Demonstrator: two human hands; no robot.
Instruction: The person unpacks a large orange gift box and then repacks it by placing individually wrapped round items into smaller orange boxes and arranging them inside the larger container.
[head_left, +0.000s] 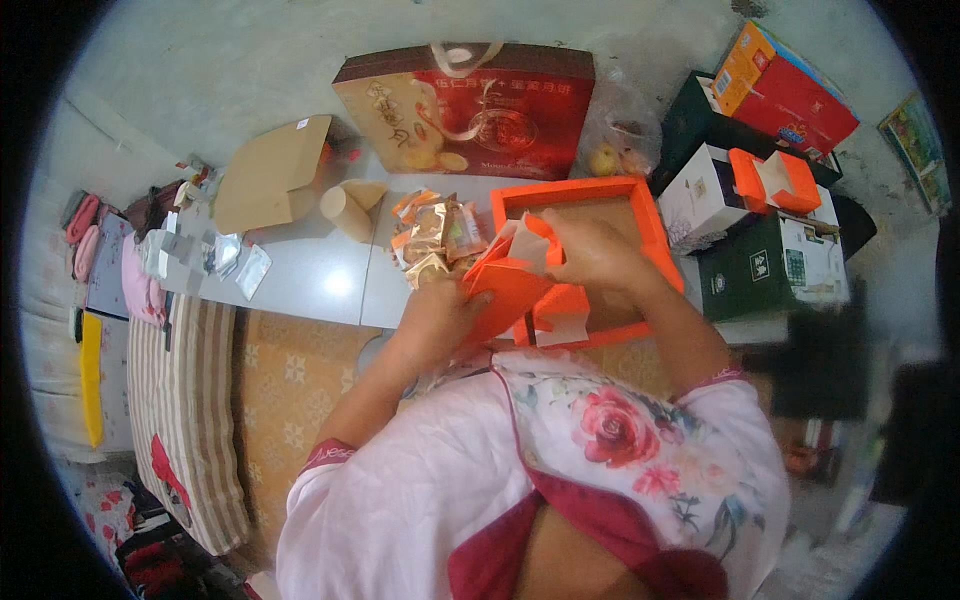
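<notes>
My left hand (442, 315) grips the lower left side of a small orange cardboard box (506, 289) with a pale inner face. At its upper right, my right hand (592, 251) has its fingers on a raised flap. The held box is over the left side of a shallow gift-box tray with an orange rim (656, 232) and a brown bottom. Another small orange box (564, 307) lies in the tray's near left corner, its pale inside showing. Just left of the held box is a pile of individually wrapped pastries (429, 229), some in gold film.
A red and tan mooncake gift box (480, 112) stands against the wall, beside a clear plastic bag of fruit (619, 154). Stacked boxes (750, 255) crowd the right. Leftward on the white table (315, 277) are brown cardboard (274, 176), a beige roll (345, 214) and a white packet (253, 271).
</notes>
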